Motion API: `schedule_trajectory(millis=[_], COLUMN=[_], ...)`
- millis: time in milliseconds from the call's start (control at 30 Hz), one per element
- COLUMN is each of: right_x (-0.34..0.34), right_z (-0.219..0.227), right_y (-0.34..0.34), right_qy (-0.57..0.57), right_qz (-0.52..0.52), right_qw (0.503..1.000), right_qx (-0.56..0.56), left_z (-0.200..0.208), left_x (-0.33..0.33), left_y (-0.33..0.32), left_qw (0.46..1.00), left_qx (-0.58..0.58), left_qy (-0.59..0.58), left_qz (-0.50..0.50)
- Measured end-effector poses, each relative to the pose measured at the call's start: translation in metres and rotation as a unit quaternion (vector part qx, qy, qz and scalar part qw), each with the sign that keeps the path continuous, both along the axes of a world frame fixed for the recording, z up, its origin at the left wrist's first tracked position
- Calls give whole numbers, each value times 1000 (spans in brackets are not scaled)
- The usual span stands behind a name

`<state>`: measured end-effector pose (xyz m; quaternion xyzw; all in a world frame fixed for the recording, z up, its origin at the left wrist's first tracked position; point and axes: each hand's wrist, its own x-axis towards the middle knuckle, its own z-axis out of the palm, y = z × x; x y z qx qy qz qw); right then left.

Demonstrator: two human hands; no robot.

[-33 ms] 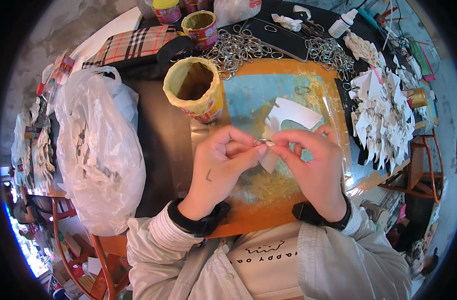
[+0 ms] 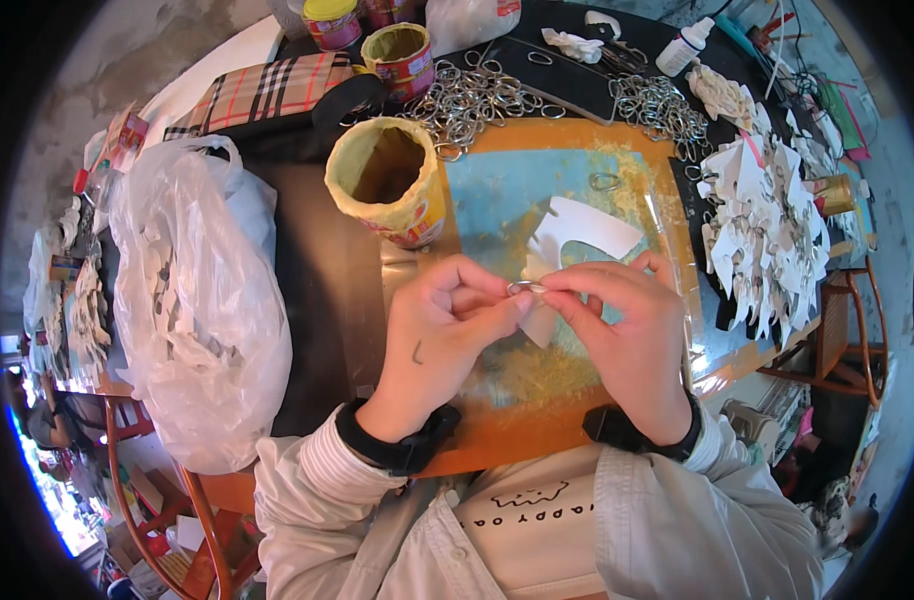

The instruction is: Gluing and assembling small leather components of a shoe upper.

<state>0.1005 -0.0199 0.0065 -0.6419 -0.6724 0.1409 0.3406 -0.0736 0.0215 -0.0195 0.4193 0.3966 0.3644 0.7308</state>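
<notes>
Above the work mat both hands meet over a metal ring point(image 2: 523, 285) and a white sheet-like cut piece point(image 2: 540, 322). My left hand point(image 2: 445, 318) is closed, thumb and index finger pinching the ring. From the other side my right hand point(image 2: 622, 310) pinches the white piece right beside the ring; its fingertips cover the spot where the two meet. Part of this piece hangs below the fingers. Just beyond lies a curved white piece point(image 2: 592, 225); whether it joins the held one is hidden. A loose ring point(image 2: 605, 182) rests farther back on the mat.
An open can with a yellow-crusted rim point(image 2: 342, 180) stands left of the mat point(image 2: 497, 170). Piles of metal rings point(image 2: 482, 100) lie behind it. At right is a heap of white pieces point(image 2: 762, 230); at left, a plastic bag point(image 2: 202, 390). A white bottle point(image 2: 685, 48) stands back right.
My right fingertips have closed slightly farther over the white piece beside the ring. The left hand keeps its pinch, and the things on the table stay put.
</notes>
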Motion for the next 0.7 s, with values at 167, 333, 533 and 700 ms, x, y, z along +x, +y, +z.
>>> schedule_trajectory(millis=[167,333,533,700], right_x=[4,4,5,5], right_z=[-2,0,1,-2], right_y=[2,1,0,0], right_qy=[58,51,-51,-39], right_qz=[-5,22,56,-17], right_qw=[998,998,983,995], right_qx=[1,42,166,87], left_z=[1,-4,-2,-4], left_x=[1,-1,5,5], left_y=[-1,3,3,-4], left_qw=[1000,989,949,990], left_qx=[-16,-122,-243,-110], left_qy=[-7,-62,-147,-73], left_qz=[-2,-55,-133,-41])
